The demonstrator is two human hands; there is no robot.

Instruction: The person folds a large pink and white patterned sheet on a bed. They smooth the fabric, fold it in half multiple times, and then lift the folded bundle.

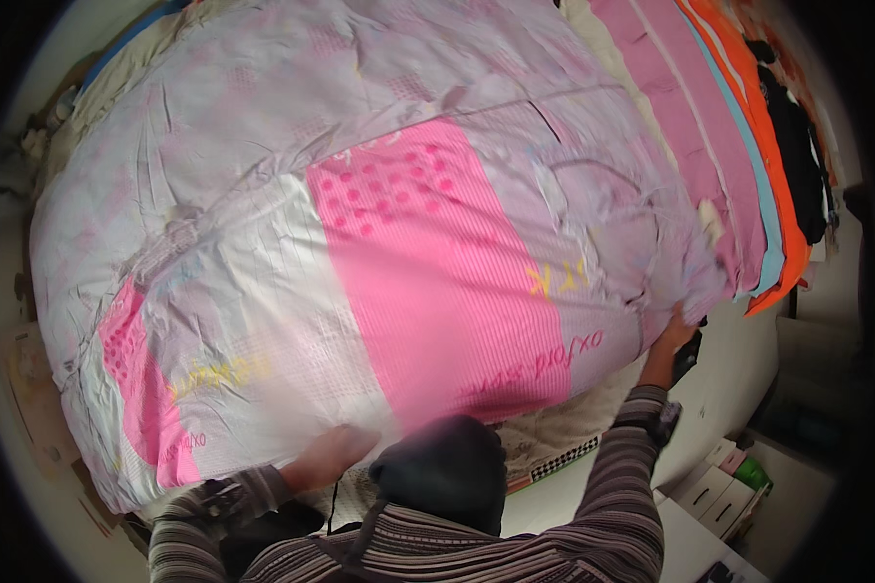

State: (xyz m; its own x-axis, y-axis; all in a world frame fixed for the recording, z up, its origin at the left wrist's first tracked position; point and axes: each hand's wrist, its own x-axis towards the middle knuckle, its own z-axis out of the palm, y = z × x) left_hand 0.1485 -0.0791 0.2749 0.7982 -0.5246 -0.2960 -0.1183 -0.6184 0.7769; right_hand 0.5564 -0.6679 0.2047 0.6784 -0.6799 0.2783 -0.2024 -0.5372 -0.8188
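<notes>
A large quilt [437, 277] in a pale grey-lilac and pink printed cover spreads over the bed, with folds and creases across it. My left hand [332, 455], blurred, lies at the quilt's near edge on a whitish part; its fingers are not clear. At the near right corner my right hand [677, 331] touches the quilt's edge, and its fingers are partly hidden by the cloth. Both wrists bear dark bands below striped sleeves. Whether either hand grips the cloth cannot be told.
Pink, light blue and orange cloths [729, 146] lie layered at the right edge of the bed, beside black cloth [795, 153]. A white drawer unit [711, 503] stands at the lower right. The patterned bed edge [565, 459] shows below the quilt.
</notes>
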